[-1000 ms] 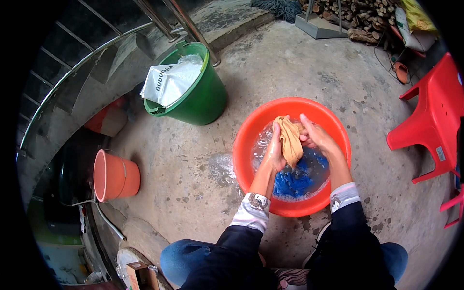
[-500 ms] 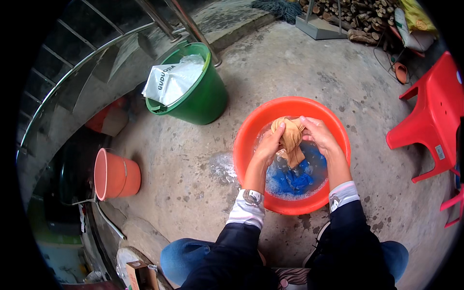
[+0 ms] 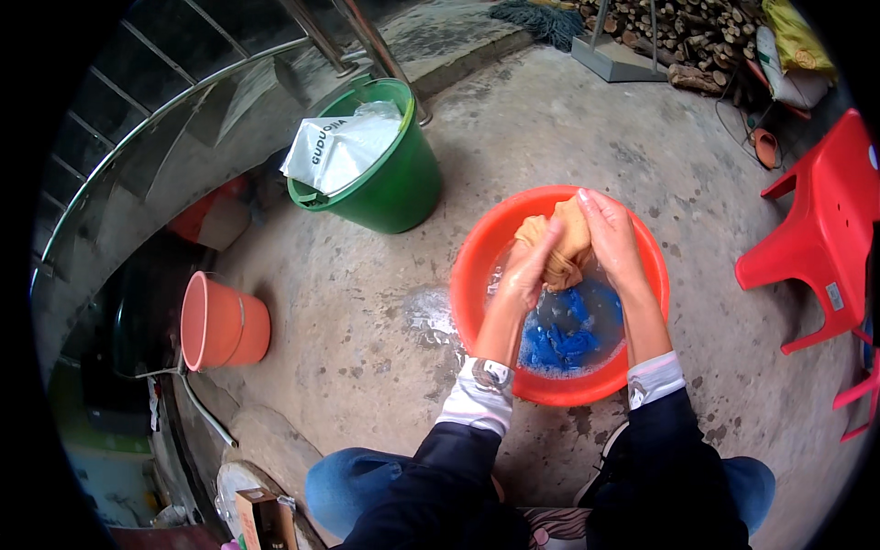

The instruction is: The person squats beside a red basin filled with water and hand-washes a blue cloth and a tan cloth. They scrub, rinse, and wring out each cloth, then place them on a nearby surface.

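In the head view, the left hand's point(image 3: 526, 275) fingers are mostly hidden behind a mustard-yellow cloth point(image 3: 570, 236); the blue cloth point(image 3: 564, 344) blurs in cloudy water; the right edge cuts off a red plastic stool point(image 3: 825, 215). On the stained concrete floor point(image 3: 367, 275), from the orange plastic basin point(image 3: 653, 266), a green bucket point(image 3: 403, 192) stands at ten o'clock, stacked firewood point(image 3: 701, 29) at one, the stool at three. Crumpled, the mustard-yellow cloth is held by left and right hand point(image 3: 616, 240) over the basin's twelve-o'clock half.
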Demonstrator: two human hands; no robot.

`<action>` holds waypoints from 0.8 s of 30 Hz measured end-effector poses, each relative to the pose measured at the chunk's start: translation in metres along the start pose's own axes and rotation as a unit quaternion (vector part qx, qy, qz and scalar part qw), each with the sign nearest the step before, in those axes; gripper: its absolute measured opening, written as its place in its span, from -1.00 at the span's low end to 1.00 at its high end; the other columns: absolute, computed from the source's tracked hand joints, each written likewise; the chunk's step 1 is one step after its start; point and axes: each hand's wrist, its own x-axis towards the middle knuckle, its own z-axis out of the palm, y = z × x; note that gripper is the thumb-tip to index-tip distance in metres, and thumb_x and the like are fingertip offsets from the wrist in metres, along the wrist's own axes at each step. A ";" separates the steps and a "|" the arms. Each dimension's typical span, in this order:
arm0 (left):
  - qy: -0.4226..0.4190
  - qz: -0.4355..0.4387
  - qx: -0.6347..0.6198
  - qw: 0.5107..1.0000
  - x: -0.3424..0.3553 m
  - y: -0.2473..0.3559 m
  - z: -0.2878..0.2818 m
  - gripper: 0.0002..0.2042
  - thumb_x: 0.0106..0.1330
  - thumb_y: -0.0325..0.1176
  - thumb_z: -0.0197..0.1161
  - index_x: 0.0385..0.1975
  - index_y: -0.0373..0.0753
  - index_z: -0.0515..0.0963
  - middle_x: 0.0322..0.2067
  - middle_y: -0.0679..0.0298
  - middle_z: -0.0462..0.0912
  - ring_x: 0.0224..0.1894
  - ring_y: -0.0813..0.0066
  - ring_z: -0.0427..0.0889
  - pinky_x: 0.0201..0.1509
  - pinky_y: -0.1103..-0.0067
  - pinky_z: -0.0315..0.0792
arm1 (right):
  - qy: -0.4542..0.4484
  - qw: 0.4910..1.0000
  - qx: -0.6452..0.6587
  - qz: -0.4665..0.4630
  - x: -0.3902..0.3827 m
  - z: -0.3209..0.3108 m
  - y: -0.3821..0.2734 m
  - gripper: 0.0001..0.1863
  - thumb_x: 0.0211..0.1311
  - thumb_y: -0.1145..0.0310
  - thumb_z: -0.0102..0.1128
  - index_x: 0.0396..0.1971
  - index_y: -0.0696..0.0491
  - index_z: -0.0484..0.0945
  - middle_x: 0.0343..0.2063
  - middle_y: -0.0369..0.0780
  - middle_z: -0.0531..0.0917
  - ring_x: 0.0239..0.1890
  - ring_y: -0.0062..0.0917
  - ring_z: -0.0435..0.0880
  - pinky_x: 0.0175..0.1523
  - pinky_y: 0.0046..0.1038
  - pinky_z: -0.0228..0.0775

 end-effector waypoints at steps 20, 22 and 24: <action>-0.027 0.080 -0.161 0.983 -0.008 0.066 -0.045 -0.67 0.18 -0.47 0.24 -0.04 -0.25 0.45 -0.04 0.16 0.56 0.05 0.25 0.53 0.19 0.30 0.39 | 0.172 0.977 0.110 -0.053 0.020 -0.057 -0.084 -0.69 0.43 0.21 0.01 -0.37 0.14 0.56 -0.43 -0.40 0.59 -0.38 -0.80 0.50 -0.23 -0.66 0.35; -0.012 0.133 -0.149 0.980 -0.005 0.073 -0.050 -0.69 0.24 -0.44 0.22 -0.02 -0.18 0.43 -0.03 0.24 0.55 0.10 0.31 0.48 0.21 0.29 0.35 | 0.194 0.966 0.153 -0.071 0.021 -0.063 -0.104 -0.69 0.42 0.21 0.02 -0.37 0.13 0.57 -0.43 -0.39 0.59 -0.37 -0.80 0.50 -0.22 -0.66 0.35; 0.014 0.174 -0.259 0.950 -0.001 0.076 -0.048 -0.77 0.26 -0.45 0.26 -0.12 -0.20 0.46 -0.13 0.34 0.58 0.00 0.45 0.52 0.15 0.44 0.39 | 0.188 0.967 0.153 -0.073 0.024 -0.067 -0.105 -0.71 0.43 0.22 0.01 -0.37 0.11 0.57 -0.43 -0.39 0.60 -0.38 -0.80 0.51 -0.23 -0.65 0.36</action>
